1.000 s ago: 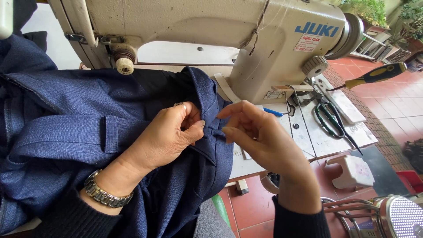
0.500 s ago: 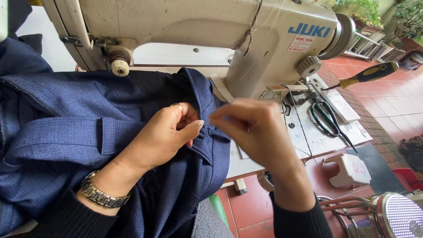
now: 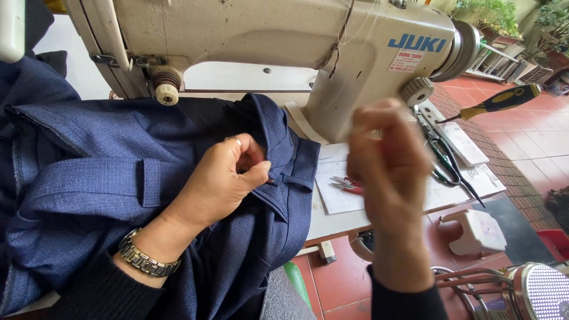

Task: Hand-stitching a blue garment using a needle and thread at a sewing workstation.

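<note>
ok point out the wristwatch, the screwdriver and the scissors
wristwatch point(image 3: 144, 261), head view, on the metal band at the left wrist
screwdriver point(image 3: 499, 102), head view, on the yellow and black handle
scissors point(image 3: 450, 172), head view, on the dark handles

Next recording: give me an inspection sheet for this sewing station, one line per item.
Surface: white table under a cream sewing machine.
Job's things: navy garment draped across the table edge.
Clutter: small red snips, dark scissors, yellow-handled screwdriver.
Grippers: left hand pinches a garment fold; right hand raised, blurred, fingers closed; contents cannot be told.
Cables: nothing seen.
Surroundings: red tiled floor, white stool, potted plants.
</note>
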